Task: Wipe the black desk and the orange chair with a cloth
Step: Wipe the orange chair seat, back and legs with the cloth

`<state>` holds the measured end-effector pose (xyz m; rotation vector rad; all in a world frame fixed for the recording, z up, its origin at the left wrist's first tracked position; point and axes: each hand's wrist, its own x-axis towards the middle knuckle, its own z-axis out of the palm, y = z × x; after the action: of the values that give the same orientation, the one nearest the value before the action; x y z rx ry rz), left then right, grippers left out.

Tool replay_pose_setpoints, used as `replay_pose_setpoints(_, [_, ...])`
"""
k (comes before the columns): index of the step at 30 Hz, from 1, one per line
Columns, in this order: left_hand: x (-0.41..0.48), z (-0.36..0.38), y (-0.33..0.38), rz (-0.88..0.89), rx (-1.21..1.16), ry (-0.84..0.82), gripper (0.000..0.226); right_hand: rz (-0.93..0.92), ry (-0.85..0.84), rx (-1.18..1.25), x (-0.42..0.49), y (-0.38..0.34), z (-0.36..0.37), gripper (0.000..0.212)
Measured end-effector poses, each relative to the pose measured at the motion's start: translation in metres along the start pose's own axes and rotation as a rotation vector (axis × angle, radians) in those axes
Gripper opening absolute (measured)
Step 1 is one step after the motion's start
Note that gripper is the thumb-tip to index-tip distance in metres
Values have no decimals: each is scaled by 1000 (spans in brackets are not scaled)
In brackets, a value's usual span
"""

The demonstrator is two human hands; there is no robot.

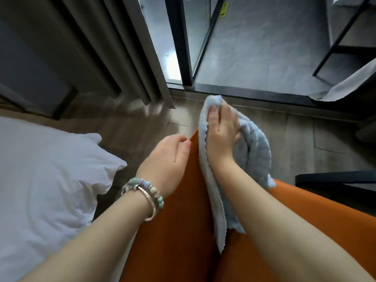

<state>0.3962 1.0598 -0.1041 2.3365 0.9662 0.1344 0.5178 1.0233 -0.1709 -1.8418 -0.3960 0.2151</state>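
The right hand [220,135] is gripping the blue cloth [254,151] on the orange chair [183,220]. The left hand [168,159], beside the cloth, is holding the chair's edge.

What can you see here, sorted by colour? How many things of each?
Orange: 1, the chair, with the left hand holding its edge.
Light blue: 1, the cloth, gripped by the right hand.
White: 1, the pillow.
Grey: 1, the curtain.
Black: 1, the desk.
Total: 5 things.
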Motion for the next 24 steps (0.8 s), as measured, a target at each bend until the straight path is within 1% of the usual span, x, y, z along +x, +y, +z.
replay_pose_setpoints(1, [12,3,9,6,9,-2,36,-123,-1,-10,0,-9,-2,49])
replay_pose_setpoints(2, [22,6,17,-4,12,-15,37,-185,-3,-3,1,-7,-4,53])
replay_pose_setpoints(3, [29,9,23,-25,15,-39,37,-187,-3,-13,3,4,-7,56])
replay_pose_setpoints(4, [34,11,26,-49,21,-64,36,-131,-11,-20,6,21,-12,58])
replay_pose_setpoints(5, [36,13,27,-70,26,-81,36,-36,-12,-23,10,36,-19,61])
replay_pose_setpoints(7, [35,13,27,-77,27,-81,35,248,-49,-61,18,62,-33,58])
replay_pose_setpoints(8, [35,12,26,-62,45,-70,35,374,-58,-56,21,71,-38,52])
replay_pose_setpoints(9, [35,12,26,-46,75,-65,34,435,-63,-72,25,74,-39,47])
replay_pose_setpoints(10, [36,12,26,-38,97,-68,34,439,-81,-98,27,68,-37,45])
replay_pose_setpoints(11, [36,12,25,-40,96,-78,33,386,-105,-104,29,57,-33,44])
replay_pose_setpoints(12, [37,11,25,-50,73,-93,33,282,-124,-116,29,44,-29,44])
replay_pose_setpoints(14, [38,10,25,-74,17,-120,31,41,-99,-99,23,22,-19,48])
replay_pose_setpoints(15, [38,10,25,-81,-2,-128,31,-37,-68,-65,19,18,-16,45])
replay_pose_setpoints(17, [40,10,24,-91,-14,-146,31,-90,-45,-37,18,32,-17,39])
replay_pose_setpoints(18, [40,9,25,-97,-11,-150,30,-66,-46,-38,21,49,-19,42])
replay_pose_setpoints(19, [40,10,25,-96,-3,-147,29,6,-44,-51,24,67,-25,48])
replay_pose_setpoints(20, [40,10,25,-93,10,-141,29,116,-53,-61,27,87,-31,53])
replay_pose_setpoints(22, [39,11,27,-89,53,-131,28,416,-106,-63,32,123,-42,50])
replay_pose_setpoints(23, [39,12,26,-83,90,-123,27,543,-144,-51,34,130,-44,52])
replay_pose_setpoints(24, [39,13,26,-72,135,-106,31,612,-167,-22,37,132,-43,60])
